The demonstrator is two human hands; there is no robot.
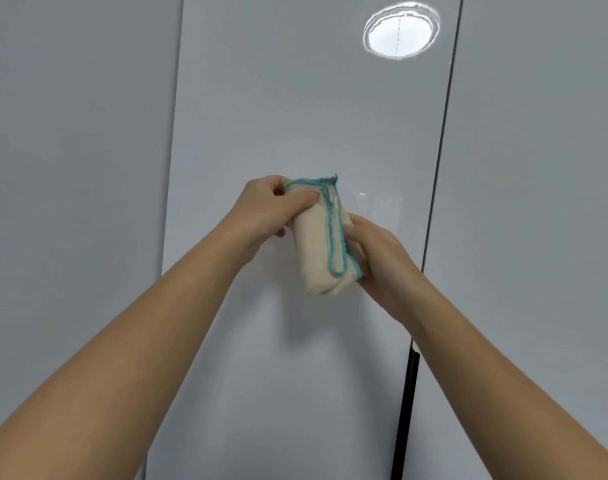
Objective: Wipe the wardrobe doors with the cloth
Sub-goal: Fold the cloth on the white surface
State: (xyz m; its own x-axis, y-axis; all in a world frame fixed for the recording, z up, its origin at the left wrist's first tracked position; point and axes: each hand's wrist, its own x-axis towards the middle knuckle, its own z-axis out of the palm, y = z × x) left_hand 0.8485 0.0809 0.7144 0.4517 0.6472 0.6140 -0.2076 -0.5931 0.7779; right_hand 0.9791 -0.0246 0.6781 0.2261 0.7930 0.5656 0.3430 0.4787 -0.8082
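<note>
Your left hand (266,211) and right hand (373,252) grip the folded cream cloth (321,251); next, press it flat against the glossy wardrobe door (306,98).

Left grip (264,213) and right grip (378,258) sit close together, and the folded cloth (316,261) fills the space between them. Ahead of both lies the middle door (295,98), a flat glossy panel running on above and below the grips. The left door (70,133) lies outboard of the left grip, the right door (538,168) outboard of the right; both are equally flat. One break shows: a dark gap (407,410) in the seam below the right grip.
</note>
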